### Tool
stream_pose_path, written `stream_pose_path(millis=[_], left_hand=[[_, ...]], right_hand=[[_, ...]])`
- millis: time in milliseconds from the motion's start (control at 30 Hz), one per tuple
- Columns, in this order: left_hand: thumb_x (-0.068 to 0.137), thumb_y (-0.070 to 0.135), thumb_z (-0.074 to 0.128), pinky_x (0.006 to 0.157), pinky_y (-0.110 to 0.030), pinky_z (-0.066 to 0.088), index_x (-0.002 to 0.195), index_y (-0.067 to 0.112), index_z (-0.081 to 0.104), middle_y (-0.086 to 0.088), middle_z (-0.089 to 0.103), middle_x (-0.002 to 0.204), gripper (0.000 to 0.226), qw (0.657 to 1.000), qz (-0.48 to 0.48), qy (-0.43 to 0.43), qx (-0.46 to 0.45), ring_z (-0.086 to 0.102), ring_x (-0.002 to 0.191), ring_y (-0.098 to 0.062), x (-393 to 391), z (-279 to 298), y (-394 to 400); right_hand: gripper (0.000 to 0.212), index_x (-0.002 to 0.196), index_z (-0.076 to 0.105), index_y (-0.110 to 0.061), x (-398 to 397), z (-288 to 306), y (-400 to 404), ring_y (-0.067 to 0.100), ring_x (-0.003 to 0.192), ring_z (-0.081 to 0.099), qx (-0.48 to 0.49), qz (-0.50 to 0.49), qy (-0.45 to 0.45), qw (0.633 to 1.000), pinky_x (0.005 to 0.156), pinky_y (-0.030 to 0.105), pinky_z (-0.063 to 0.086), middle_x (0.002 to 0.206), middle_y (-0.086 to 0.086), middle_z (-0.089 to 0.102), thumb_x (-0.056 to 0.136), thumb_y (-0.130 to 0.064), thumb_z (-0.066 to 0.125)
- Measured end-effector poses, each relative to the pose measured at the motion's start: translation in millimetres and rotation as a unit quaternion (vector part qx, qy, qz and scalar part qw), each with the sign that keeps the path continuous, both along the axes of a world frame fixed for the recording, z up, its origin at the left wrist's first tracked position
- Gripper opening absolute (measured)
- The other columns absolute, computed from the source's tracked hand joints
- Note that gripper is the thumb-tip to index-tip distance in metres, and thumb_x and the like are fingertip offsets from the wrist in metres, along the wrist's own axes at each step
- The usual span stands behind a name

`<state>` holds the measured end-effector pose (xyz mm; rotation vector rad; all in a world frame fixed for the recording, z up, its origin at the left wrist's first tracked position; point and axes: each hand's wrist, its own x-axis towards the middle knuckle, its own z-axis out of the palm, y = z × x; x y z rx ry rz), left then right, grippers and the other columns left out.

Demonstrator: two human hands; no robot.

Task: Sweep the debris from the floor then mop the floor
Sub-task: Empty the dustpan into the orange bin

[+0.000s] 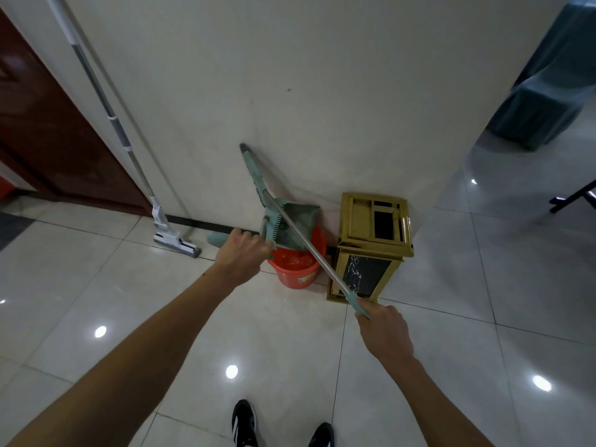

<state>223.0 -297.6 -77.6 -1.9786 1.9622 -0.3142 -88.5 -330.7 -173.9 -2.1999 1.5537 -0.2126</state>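
Note:
A green long-handled dustpan [295,225] hangs tilted over an orange bucket [295,269] by the wall. My left hand [243,256] grips it near its comb teeth. Its green handle [253,171] points up against the wall. My right hand [383,333] grips the green end of a metal pole [314,256], which runs up and left across the dustpan. A teal shape [217,238], perhaps the broom head, shows behind my left hand. A white and grey mop [175,243] leans on the wall at the left.
A gold and black bin [371,250] stands right of the bucket against the wall corner. A brown door [48,137] is at the left. Teal-covered furniture [554,91] and a black stand leg [572,198] are at the right. My shoes [245,424] stand on glossy tiles.

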Motion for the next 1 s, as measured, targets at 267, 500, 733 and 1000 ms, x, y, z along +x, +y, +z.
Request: stream_pose_path(millis=[267,500,733,1000], left_hand=[[0.08,0.009,0.064,0.074,-0.039,0.051,0.116,0.021,0.065,0.001,0.071,0.082,0.038,0.984,0.113,0.097,-0.099,0.065,0.074,-0.021,19.6,10.1,38.3],[0.085,0.007,0.06,0.066,-0.035,0.05,0.105,0.017,0.066,-0.001,0.067,0.078,0.023,0.96,0.19,0.15,-0.138,0.061,0.066,-0.021,24.7,27.9,80.4],[0.084,0.009,0.065,0.059,-0.03,0.038,0.096,0.018,0.065,0.004,0.05,0.064,0.015,0.922,0.282,0.179,-0.196,0.048,0.055,-0.016,46.7,27.0,117.9],[0.084,0.009,0.064,0.064,-0.036,0.054,0.097,0.021,0.065,0.002,0.058,0.066,0.018,0.874,0.37,0.225,-0.22,0.056,0.057,-0.018,66.8,-4.4,148.1]], right_hand=[[0.04,0.129,0.065,-0.022,13.6,12.5,7.6,0.006,0.06,0.05,-0.013,0.015,-0.045,0.999,0.058,0.019,0.046,0.079,-0.008,0.058,0.09,-0.03,0.07],[0.039,0.131,0.063,-0.022,44.4,30.4,12.9,0.005,0.056,0.056,-0.001,0.059,-0.083,0.995,0.053,0.02,0.05,0.073,-0.011,0.062,0.093,-0.024,0.067],[0.037,0.13,0.064,-0.026,86.1,40.3,19.8,0.009,0.074,0.065,0.04,0.082,-0.104,0.99,0.07,0.035,0.06,0.09,-0.007,0.071,0.092,-0.025,0.067],[0.025,0.114,0.072,-0.029,128.8,41.7,25.3,0.01,0.082,0.066,0.073,0.137,-0.119,0.981,0.072,0.036,0.058,0.092,-0.01,0.073,0.089,-0.028,0.07]])
